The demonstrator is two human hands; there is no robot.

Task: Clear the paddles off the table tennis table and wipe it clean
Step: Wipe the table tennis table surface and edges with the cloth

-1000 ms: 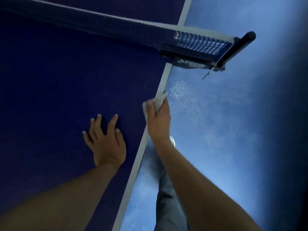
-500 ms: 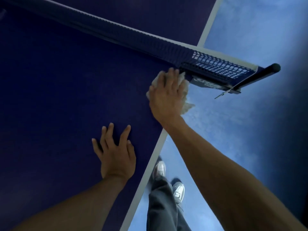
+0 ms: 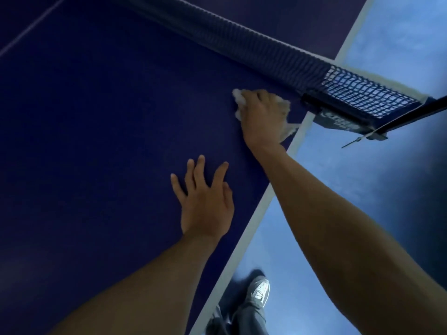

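Note:
The dark blue table tennis table (image 3: 96, 141) fills the left of the view, and no paddle shows on it. My right hand (image 3: 263, 117) grips a crumpled white cloth (image 3: 237, 95) and presses it on the table just in front of the net (image 3: 242, 44), close to the white side line. Cloth peeks out on both sides of the hand. My left hand (image 3: 205, 201) lies flat on the table with fingers spread, nearer to me and holding nothing.
The net's clamp and post (image 3: 338, 119) stick out over the table's right edge, just right of my right hand. Beyond the edge is blue floor (image 3: 362, 189). My shoe (image 3: 258, 290) stands beside the table.
My right hand moved from the side edge up to the net with the cloth, then slid left along it. Its fingers went from straight to curled. The left hand stayed flat.

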